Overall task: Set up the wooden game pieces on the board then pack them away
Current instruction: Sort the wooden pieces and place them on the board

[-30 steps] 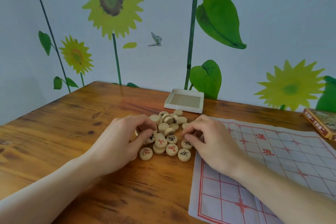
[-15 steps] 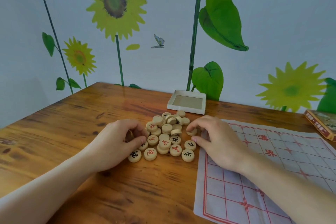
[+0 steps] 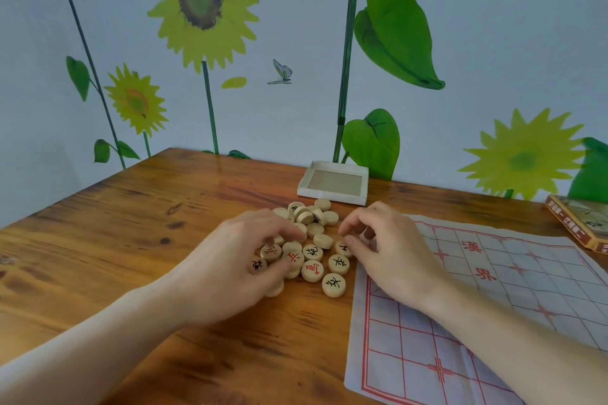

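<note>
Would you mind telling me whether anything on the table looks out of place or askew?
The wooden pieces lie in a loose heap on the table, off the board sheet; some overlap or sit tilted, some blank side up. The sheet lies angled to the table edge. Nothing looks damaged.

left hand (image 3: pixel 237 260): bare, no sleeve | right hand (image 3: pixel 391 246): same

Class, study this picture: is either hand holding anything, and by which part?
Both hands' fingers curl into the pile of round wooden game pieces. The left hand and right hand touch pieces, but a definite grip cannot be told.
</note>
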